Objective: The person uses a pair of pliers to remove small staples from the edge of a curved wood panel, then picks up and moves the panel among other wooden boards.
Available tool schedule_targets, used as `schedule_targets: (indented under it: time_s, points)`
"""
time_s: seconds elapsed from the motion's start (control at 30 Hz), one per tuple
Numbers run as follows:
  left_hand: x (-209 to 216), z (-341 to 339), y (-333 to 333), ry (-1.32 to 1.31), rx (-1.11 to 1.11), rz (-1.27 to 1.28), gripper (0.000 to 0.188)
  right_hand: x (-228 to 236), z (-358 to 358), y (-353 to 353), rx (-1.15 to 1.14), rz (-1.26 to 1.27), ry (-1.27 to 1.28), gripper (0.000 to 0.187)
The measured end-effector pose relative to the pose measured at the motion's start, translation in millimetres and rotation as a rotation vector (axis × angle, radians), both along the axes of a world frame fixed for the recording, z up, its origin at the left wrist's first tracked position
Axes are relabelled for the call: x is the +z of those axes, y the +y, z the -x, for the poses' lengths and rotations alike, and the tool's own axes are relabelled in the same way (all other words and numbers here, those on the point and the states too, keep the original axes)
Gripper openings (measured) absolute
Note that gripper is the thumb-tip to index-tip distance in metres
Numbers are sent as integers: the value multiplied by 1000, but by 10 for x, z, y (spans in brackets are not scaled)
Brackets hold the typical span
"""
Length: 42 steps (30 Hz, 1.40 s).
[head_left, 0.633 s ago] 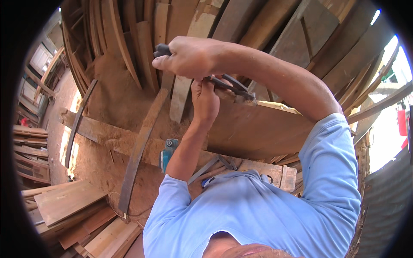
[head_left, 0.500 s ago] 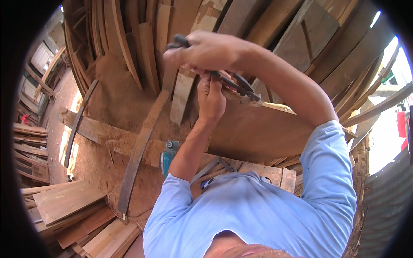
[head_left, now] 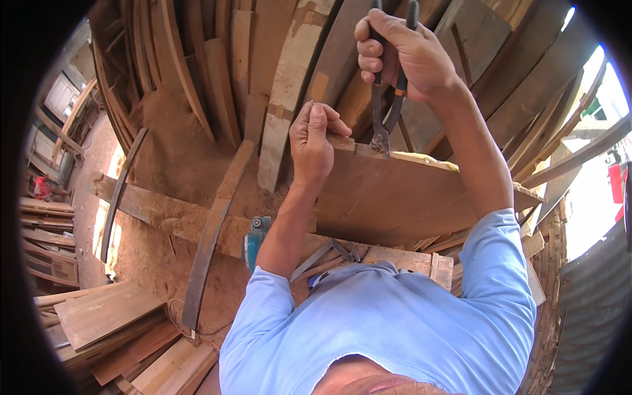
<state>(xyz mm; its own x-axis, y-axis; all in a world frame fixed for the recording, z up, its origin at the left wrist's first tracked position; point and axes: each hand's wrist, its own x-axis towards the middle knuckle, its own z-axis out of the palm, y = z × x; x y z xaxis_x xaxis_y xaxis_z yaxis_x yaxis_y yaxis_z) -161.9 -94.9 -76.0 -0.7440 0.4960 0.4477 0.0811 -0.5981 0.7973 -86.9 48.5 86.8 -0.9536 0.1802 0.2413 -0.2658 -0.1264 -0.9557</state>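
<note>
My right hand (head_left: 418, 59) is wrapped round the handles of a pair of pincers (head_left: 380, 141). The handles point up and stand apart, and the jaws rest on the top edge of a wide brown board (head_left: 395, 197). Just left of the jaws, my left hand (head_left: 313, 145) is at the board's left corner, with thumb and forefinger pinched together. A tiny tip shows above that pinch, too small to name. The board stands on edge before me, its upper edge pale and rough to the right of the jaws.
Tall planks (head_left: 230, 85) lean along the back. A teal power tool (head_left: 252, 245) sits beside my left forearm on a dusty beam (head_left: 164, 209). A curved wooden strip (head_left: 214, 234) crosses that beam. Stacked boards (head_left: 108, 315) lie at the lower left, with sawdust (head_left: 171, 125) farther back.
My right hand has swung up and right, away from above my left hand. The pincers went from leaning left to nearly upright, and their handles are spread. My left hand has shifted slightly left.
</note>
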Motion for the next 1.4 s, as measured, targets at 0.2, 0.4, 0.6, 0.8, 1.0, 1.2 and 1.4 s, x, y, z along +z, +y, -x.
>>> schedule_targets:
  time_s: [0.2, 0.4, 0.6, 0.8, 1.0, 1.2, 1.4]
  points:
    - [11, -30, -39, 26, 3, -3, 36, 44, 331, -196, -1, -114, -235, 35]
    - [42, 41, 55, 66, 23, 4, 37, 95, 581, -534, -14, -670, -294, 39]
    - [33, 121, 147, 43, 36, 13, 37, 127, 592, -470, -62, -705, -301, 39]
    - [17, 74, 89, 28, 24, -2, 35, 89, 209, 144, -60, -262, -165, 45]
    - [24, 43, 103, 13, 54, 10, 36, -111, -213, 557, 4, 115, 5, 49]
    - [-18, 139, 184, 33, 56, -18, 36, -76, -314, 597, -34, 97, 20, 48]
    - [3, 120, 177, 48, 81, -9, 37, -39, -217, 704, 128, 276, -66, 54]
